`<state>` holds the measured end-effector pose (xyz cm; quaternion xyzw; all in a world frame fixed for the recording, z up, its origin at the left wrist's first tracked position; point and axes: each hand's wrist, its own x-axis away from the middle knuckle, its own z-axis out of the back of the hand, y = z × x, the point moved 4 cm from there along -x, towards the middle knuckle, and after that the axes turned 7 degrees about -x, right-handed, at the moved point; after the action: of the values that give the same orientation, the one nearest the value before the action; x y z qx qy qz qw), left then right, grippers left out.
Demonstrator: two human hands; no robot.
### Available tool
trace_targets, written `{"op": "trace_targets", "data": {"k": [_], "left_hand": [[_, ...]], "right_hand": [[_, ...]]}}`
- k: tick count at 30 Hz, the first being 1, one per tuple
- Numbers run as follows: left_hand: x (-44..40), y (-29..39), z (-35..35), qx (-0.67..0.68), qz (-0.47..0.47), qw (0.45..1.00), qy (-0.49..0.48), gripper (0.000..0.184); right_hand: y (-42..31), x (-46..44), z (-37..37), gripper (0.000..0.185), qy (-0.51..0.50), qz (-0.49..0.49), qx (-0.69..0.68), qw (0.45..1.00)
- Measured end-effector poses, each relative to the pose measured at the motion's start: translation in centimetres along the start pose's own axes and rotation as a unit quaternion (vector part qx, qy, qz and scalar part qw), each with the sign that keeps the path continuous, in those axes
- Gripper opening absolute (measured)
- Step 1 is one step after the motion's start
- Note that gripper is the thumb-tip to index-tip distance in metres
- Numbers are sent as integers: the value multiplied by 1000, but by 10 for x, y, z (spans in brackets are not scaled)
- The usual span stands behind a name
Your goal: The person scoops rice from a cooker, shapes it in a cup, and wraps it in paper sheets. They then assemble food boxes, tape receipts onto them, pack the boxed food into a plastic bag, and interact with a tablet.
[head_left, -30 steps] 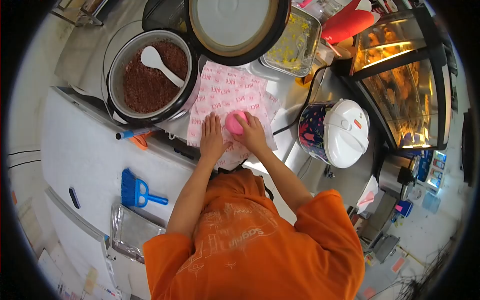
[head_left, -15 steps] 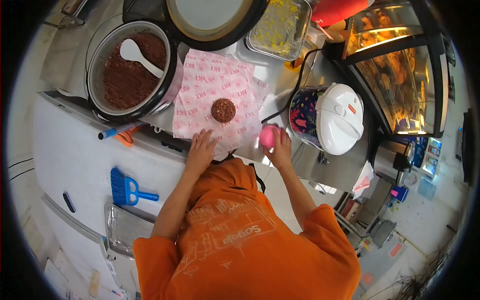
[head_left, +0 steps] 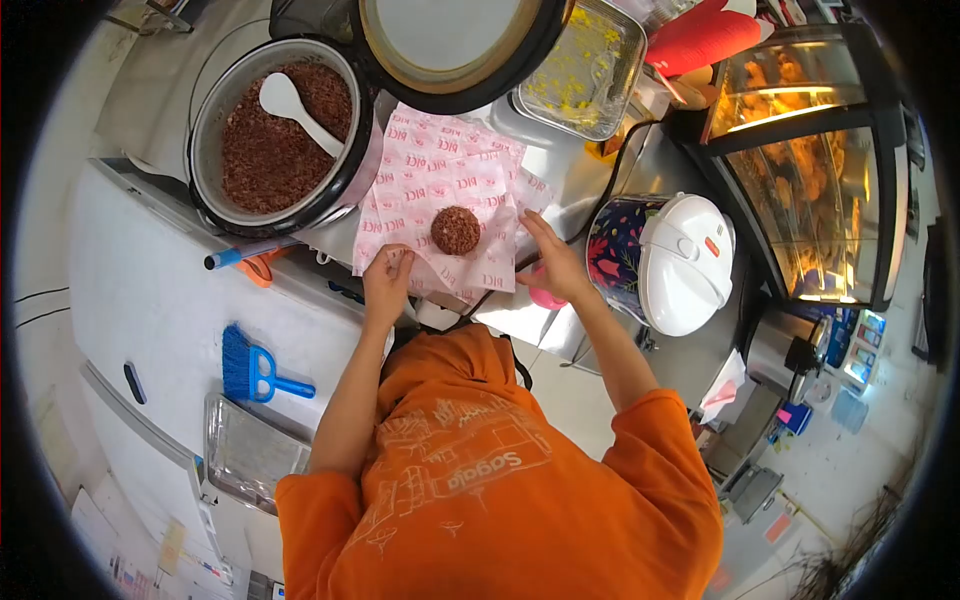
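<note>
A round mound of reddish-brown rice (head_left: 456,230) sits on pink-and-white printed paper (head_left: 420,180) on the steel counter. My left hand (head_left: 388,280) is at the paper's near left corner, its fingers pinched on the edge. My right hand (head_left: 555,258) is at the right edge of the paper, thumb and fingers apart, with nothing seen between them. Partly hidden beneath that hand, a pink mould (head_left: 546,294) rests on the counter. To the left stands an open pot of brown rice (head_left: 270,160) with a white paddle (head_left: 290,105) lying in it.
A floral rice cooker (head_left: 660,262) stands right of my right hand. Behind the paper are a large round lid (head_left: 450,45) and a metal tray with yellow bits (head_left: 585,70). A lit glass food cabinet (head_left: 800,160) is at the right. A blue brush and dustpan (head_left: 262,372) lie at the left.
The pink mould came off the rice, was carried right and was let go on the counter. My right hand moved back to the paper's right edge; my left hand now pinches its left corner.
</note>
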<state>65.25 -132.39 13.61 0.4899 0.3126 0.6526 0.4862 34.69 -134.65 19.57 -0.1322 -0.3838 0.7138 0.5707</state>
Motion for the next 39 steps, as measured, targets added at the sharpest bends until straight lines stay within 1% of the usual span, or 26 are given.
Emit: {"op": "trace_targets", "data": {"k": [3,4,5,6,7,9,10,12,13,14,15,16,19,22,25,26,28,30,31,32,34,35,36,39], "left_hand": [[-8,-12,-4,20,69,997,-28,18],[-11,-18,-3,22,94,995,-37,19],[-13,-17,-1,14,22,998,-55,17],[-10,-17,2,8,-49,996,-72,16],[-7,-17,4,1,-120,989,-90,15],[0,-9,14,-102,-120,977,-144,12],[2,-6,17,-153,-119,966,-169,11],[-3,-15,16,-78,-76,986,-125,9],[-4,-20,15,-40,-53,992,-104,11],[-7,-21,15,-58,-24,995,-71,15],[-16,-20,12,-76,4,996,-37,21],[-23,-18,8,-93,31,995,-2,27],[-36,-14,-2,-260,55,960,89,44],[-29,-14,-6,-320,54,939,115,51],[-27,-30,-2,-299,105,946,77,42],[-27,-17,0,-311,57,942,108,40],[-23,30,2,-336,-39,926,169,48],[-29,61,-12,-353,-91,921,135,65],[-34,71,-20,-362,-118,917,118,75],[-38,72,-27,-374,-121,914,101,80],[-50,72,-38,-396,-127,906,72,88],[-56,75,-37,-395,-133,906,81,88],[-58,77,-35,-393,-137,905,87,87],[-65,89,-32,-402,-161,897,86,85]], "right_hand": [[-12,-11,-5,85,-74,-21,18,997],[-2,-11,-13,78,-94,19,51,994],[18,-7,-27,72,-113,59,84,988],[21,-5,-32,67,-133,98,117,979],[28,-2,-33,61,-128,92,102,982],[21,1,-26,52,-117,78,71,987],[22,1,-25,44,-70,101,31,992],[30,-5,-25,28,26,150,-49,987],[45,-9,-31,20,16,33,-164,986],[57,-11,-39,14,6,-88,-275,957],[58,-14,-43,15,-3,-206,-377,903],[51,-19,-38,31,53,-206,-403,890],[70,-31,-47,34,88,-268,-342,896],[82,-33,-56,35,89,-293,-261,916],[85,-35,-51,25,129,-210,-132,960],[68,-43,-40,27,151,-180,-97,967],[16,-70,-15,40,197,-119,-26,973],[0,-113,-27,60,188,64,49,979],[-12,-133,-35,63,142,93,80,982],[-26,-150,-37,67,97,123,111,981],[-36,-178,-32,68,-37,72,186,979],[-37,-191,-33,68,-106,48,222,968],[-33,-200,-40,56,-127,77,286,947],[-42,-199,-39,30,-147,174,225,947]]}}
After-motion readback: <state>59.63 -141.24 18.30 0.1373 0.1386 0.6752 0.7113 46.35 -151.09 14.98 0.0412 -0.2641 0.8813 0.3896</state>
